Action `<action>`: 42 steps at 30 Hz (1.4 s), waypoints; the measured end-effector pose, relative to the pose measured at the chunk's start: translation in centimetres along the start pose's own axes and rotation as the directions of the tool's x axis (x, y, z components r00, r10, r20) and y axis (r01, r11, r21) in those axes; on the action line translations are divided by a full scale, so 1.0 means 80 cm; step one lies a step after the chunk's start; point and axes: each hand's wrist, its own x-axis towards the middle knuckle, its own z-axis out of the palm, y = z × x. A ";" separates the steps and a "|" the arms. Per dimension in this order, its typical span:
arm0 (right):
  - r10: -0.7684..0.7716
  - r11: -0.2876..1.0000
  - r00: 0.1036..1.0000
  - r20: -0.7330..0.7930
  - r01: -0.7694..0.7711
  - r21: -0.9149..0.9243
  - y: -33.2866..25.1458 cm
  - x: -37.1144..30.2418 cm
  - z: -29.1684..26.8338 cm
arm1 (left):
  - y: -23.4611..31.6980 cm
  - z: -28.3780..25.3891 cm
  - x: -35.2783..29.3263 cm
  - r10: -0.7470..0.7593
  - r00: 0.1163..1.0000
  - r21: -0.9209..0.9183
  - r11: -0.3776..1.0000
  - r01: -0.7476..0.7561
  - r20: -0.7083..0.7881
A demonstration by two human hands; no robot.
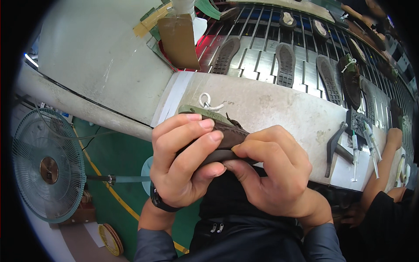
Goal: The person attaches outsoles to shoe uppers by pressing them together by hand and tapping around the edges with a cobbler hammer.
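A brown shoe (pixel 232 135) with a green upper edge and a dark grey sole is held in front of me, just over the near edge of the pale worktable (pixel 262 100). My left hand (pixel 178 155) wraps round one end, fingers on top and thumb beneath, and hides much of it. At the other end, my right hand (pixel 279 168) pinches the seam between upper and sole with thumb and forefinger. A looped white cord (pixel 207 104) sticks up from the shoe's far side.
Beyond the table runs a metal conveyor (pixel 257 54) carrying loose soles (pixel 286 65) and a brown shoe (pixel 350 85). Syringes (pixel 354 157) and a dark curved tool (pixel 333 150) lie at right, near another person's arm (pixel 380 159). A fan (pixel 49 192) stands left; cardboard (pixel 178 41) stands behind.
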 end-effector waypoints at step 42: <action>0.104 0.892 0.824 0.557 0.170 -0.418 0.070 -0.062 -0.006 | -0.038 0.115 -0.166 -0.366 0.925 -0.288 0.879 0.380 0.104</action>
